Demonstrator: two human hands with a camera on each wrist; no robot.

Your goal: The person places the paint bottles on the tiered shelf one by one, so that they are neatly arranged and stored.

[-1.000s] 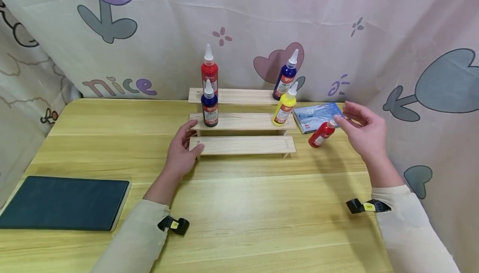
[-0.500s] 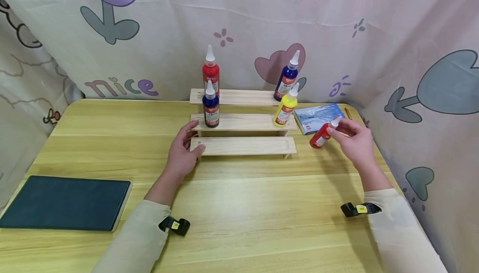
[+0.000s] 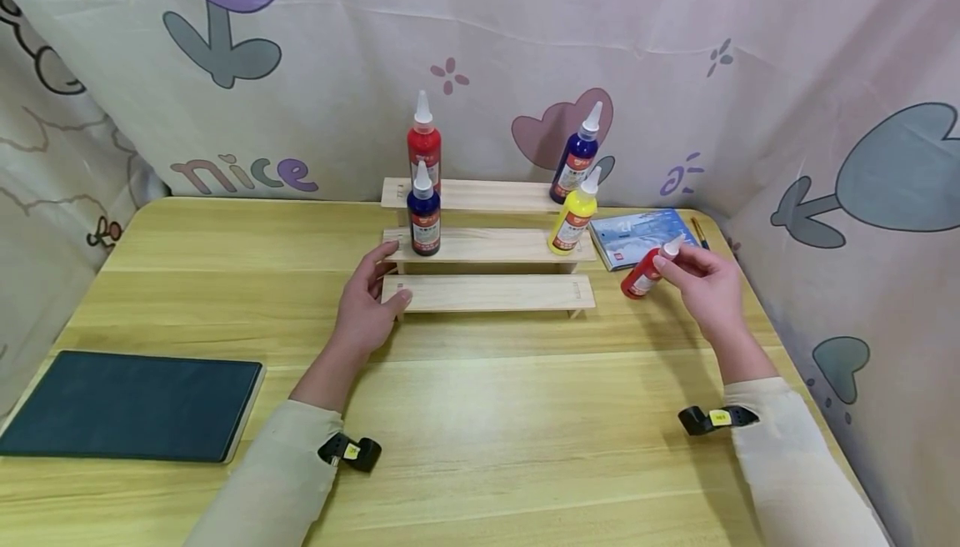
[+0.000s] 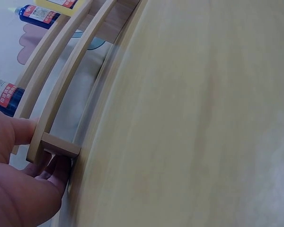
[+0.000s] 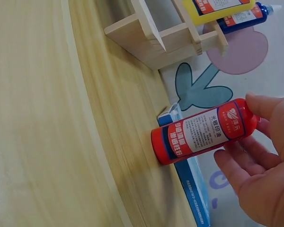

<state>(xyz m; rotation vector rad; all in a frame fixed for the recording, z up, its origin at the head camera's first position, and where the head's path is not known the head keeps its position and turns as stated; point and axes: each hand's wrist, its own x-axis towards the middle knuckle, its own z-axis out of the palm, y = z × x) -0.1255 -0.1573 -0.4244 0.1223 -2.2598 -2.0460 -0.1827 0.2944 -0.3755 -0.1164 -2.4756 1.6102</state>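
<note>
A three-tier wooden display rack (image 3: 487, 293) stands on the table. At its left end my left hand (image 3: 365, 305) holds it, the thumb on the lowest step and the fingers at the end behind; the left wrist view shows this hand (image 4: 26, 184) around the step's end and leg. My right hand (image 3: 708, 284) pinches a red ink bottle (image 3: 642, 274) with a white nozzle, right of the rack. In the right wrist view, thumb and fingers hold that bottle (image 5: 201, 132) near its shoulder, label showing. Whether its base touches the table, I cannot tell.
On the rack's top step stand a red bottle (image 3: 424, 147) and a blue bottle (image 3: 576, 159). The middle step bears a dark blue bottle (image 3: 425, 222) and a yellow bottle (image 3: 572, 222). A blue booklet (image 3: 630, 234), a thin brush (image 3: 700, 233) and a dark flat pad (image 3: 131, 405) lie on the table.
My right hand has moved left and down from the red bottle's nozzle to grip it near the shoulder, uncovering the brush. The left hand and the rack stay put.
</note>
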